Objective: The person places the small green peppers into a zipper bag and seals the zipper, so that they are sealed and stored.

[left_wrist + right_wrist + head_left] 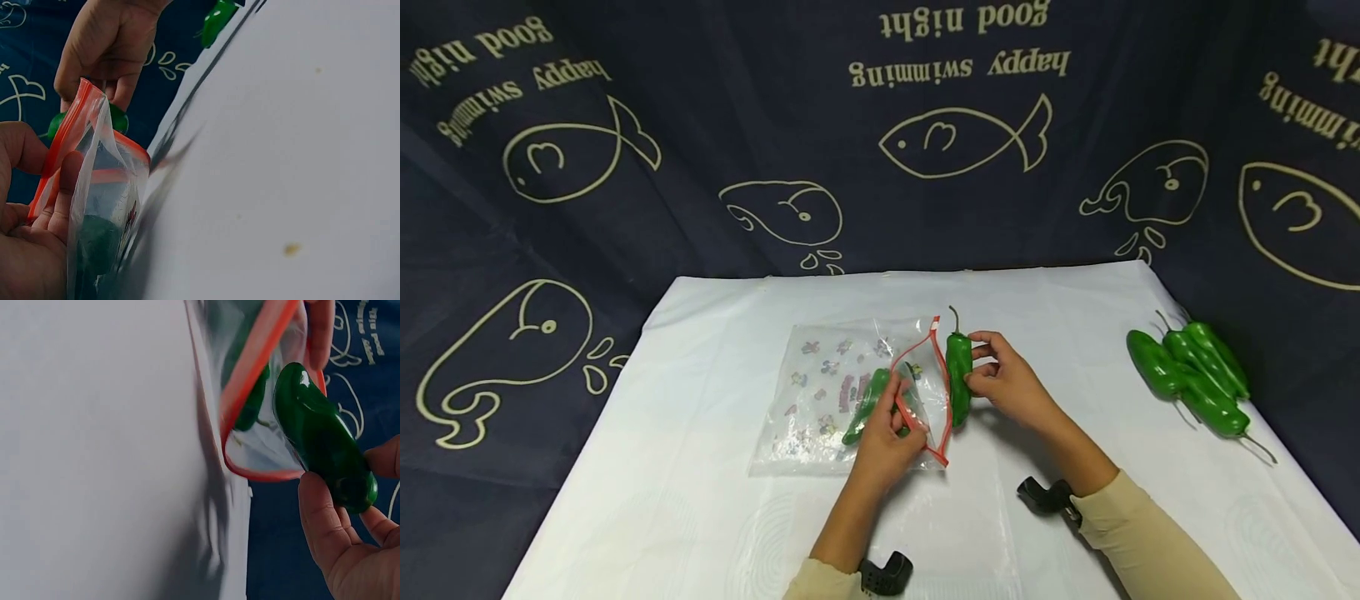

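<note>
Clear zip bag [808, 404] already holds at least one pepper [865, 411], left hand [886, 443] pinching its red rim [257, 370], right hand [1013, 387] another pepper [958, 371], unbagged peppers [1213, 404] right.

The table [685, 483] is lit brightly in the head view; the wrist views are dimmer. Glare is caught by the peppers [1198, 364] at right. Soft shadows are cast beside the bag [808, 404]. In the left wrist view, a stain [292, 250] is blurred.

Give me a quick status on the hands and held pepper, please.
Left hand holding zip bag open. Right hand pinching green pepper just outside it. Nothing visibly in the way.
</note>
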### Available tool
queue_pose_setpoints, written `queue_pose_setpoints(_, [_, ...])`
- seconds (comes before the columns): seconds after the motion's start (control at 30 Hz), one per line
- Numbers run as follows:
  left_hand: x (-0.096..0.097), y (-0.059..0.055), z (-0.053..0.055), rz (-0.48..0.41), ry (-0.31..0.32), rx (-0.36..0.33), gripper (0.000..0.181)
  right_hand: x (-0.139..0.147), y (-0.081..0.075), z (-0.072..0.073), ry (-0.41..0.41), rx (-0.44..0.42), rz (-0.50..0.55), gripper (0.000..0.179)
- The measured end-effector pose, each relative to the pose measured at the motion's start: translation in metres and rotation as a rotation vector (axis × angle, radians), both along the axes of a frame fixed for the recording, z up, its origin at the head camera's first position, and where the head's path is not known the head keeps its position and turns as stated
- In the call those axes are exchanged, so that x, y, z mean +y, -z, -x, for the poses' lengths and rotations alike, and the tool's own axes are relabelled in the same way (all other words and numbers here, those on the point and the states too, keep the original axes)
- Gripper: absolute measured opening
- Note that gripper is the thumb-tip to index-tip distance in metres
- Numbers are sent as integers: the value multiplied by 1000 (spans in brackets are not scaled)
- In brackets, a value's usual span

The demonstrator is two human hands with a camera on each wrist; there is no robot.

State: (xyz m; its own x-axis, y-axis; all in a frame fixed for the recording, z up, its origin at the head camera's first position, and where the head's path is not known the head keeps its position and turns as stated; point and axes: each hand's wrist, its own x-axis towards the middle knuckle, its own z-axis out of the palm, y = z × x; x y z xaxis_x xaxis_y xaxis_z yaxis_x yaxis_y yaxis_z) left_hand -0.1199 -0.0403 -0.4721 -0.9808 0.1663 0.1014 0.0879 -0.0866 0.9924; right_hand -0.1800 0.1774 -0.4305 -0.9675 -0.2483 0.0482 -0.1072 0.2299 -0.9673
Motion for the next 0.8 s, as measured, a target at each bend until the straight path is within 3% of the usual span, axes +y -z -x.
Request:
queue_pose_setpoints(0.4, [3,1,2,-15,14,12,89,-14,12,-4,-57,-34,24,60])
queue_pose_setpoints(0.8, [1,2,2,-10,9,13,90,-24,12,-13,-69,-82,-51,59])
